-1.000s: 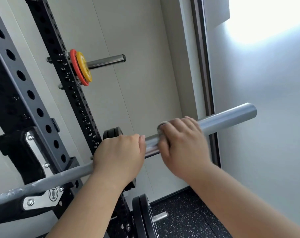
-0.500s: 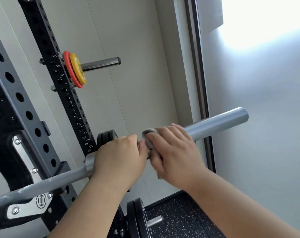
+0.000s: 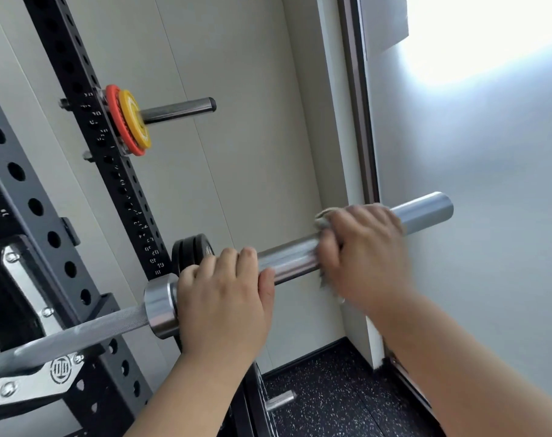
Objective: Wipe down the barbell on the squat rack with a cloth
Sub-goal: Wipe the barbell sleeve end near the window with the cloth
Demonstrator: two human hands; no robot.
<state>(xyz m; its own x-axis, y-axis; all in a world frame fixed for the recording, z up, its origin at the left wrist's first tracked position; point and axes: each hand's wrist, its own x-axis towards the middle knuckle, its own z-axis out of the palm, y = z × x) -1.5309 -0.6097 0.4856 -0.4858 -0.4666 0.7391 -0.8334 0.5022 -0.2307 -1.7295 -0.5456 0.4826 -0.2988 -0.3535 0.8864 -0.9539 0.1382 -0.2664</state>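
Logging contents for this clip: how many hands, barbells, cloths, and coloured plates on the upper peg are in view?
Hands: 2, left hand, right hand
Barbell: 1
Cloth: 1
Coloured plates on the upper peg: 2, red plate, yellow plate
Total: 6

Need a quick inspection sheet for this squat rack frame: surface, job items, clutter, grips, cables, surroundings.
Surface: black speckled floor below the rack.
Job's things: barbell rests on the squat rack; grey cloth on its sleeve, mostly hidden by the hand.
Clutter: nothing seen.
Grips: left hand grips the sleeve beside the collar; right hand, blurred, holds the cloth round the sleeve further out.
Cables: nothing seen.
Surroundings: red and yellow plates on a peg, black plates behind the bar, pale wall.
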